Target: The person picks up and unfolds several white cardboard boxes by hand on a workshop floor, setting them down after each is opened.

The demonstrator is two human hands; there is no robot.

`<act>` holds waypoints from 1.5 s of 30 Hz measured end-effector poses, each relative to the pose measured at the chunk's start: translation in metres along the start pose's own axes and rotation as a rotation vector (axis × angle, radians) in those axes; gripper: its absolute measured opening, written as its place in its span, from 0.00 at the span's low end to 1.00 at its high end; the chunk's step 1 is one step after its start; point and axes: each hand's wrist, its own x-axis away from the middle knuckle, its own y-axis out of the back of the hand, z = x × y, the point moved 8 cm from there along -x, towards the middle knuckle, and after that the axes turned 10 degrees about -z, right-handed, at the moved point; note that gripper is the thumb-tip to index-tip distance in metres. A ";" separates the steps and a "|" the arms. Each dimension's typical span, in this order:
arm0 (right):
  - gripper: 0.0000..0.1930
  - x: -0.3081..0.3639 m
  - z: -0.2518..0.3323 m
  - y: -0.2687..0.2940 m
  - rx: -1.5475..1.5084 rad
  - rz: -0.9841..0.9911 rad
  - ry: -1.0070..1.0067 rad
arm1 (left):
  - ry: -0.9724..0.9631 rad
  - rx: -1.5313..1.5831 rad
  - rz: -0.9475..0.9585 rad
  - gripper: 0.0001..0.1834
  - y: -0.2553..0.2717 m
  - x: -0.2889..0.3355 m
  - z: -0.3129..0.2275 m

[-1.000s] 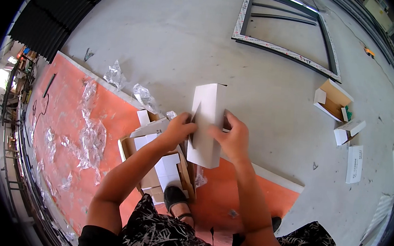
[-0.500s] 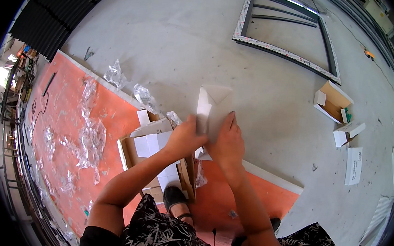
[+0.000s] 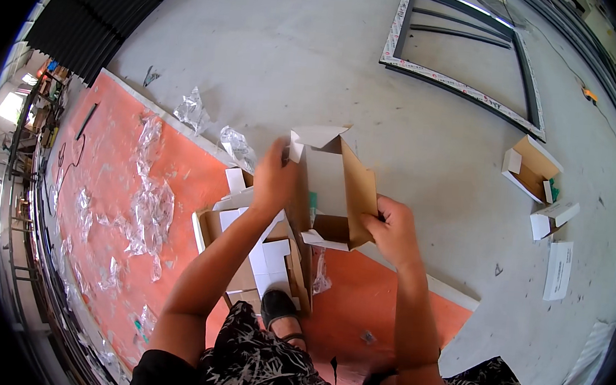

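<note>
An opened cardboard box [image 3: 362, 197], brown inside with white outer faces, is held between my two hands above the floor. A pale grey-white panel [image 3: 325, 183] and a small green patch show inside it; I cannot make out what the green thing is. My left hand [image 3: 274, 182] grips the box's left side, its fingertips partly hidden. With thumb and fingers, my right hand [image 3: 394, 232] pinches the lower right edge of the brown side. Beneath the left forearm lies a pile of opened white and brown boxes [image 3: 268, 263], against which my black shoe [image 3: 279, 306] rests.
Crumpled clear plastic [image 3: 151, 213] is strewn over the orange-red board [image 3: 200, 184]. A dark window frame [image 3: 468, 89] lies far right on the grey floor. Nearer are an open box [image 3: 531, 170] and two smaller white boxes. Black corrugated pieces [image 3: 112, 18] stand far left.
The box was closed and upright between both hands; now its flaps stand open and the inside shows. My right hand has moved right, the left slightly up and left.
</note>
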 end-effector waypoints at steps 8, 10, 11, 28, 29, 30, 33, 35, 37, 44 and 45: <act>0.08 0.002 0.010 -0.001 0.013 0.044 0.017 | 0.644 0.699 0.202 0.23 -0.004 0.009 0.009; 0.08 0.009 0.006 -0.017 0.067 0.106 -0.014 | 0.688 0.834 0.243 0.24 -0.008 0.011 0.002; 0.07 0.016 0.016 -0.030 0.241 0.044 0.188 | 0.731 0.967 0.287 0.26 -0.013 0.014 -0.003; 0.25 -0.011 0.003 -0.036 -0.319 0.399 -0.256 | 0.592 1.026 0.582 0.21 -0.001 0.004 0.059; 0.27 0.001 0.002 -0.044 -0.284 0.486 -0.281 | 0.406 0.797 0.514 0.21 0.001 0.000 0.040; 0.27 0.006 -0.003 -0.047 -0.180 0.427 -0.147 | 0.337 1.002 0.682 0.21 -0.005 0.010 0.002; 0.29 0.032 -0.020 -0.080 -0.746 0.311 -0.444 | 0.205 1.090 0.759 0.22 -0.003 0.016 -0.026; 0.31 0.017 -0.024 -0.083 -0.416 0.160 -0.036 | 0.198 0.978 0.637 0.23 -0.006 0.012 0.001; 0.32 0.018 -0.011 -0.077 0.014 0.146 0.038 | 0.293 0.982 0.544 0.22 0.000 0.010 0.021; 0.25 0.030 -0.016 -0.057 -0.632 0.575 -0.331 | 0.506 0.984 0.358 0.19 0.029 -0.006 0.046; 0.26 0.032 -0.016 -0.056 -0.436 0.645 -0.230 | 0.534 0.950 0.377 0.19 0.025 -0.003 0.045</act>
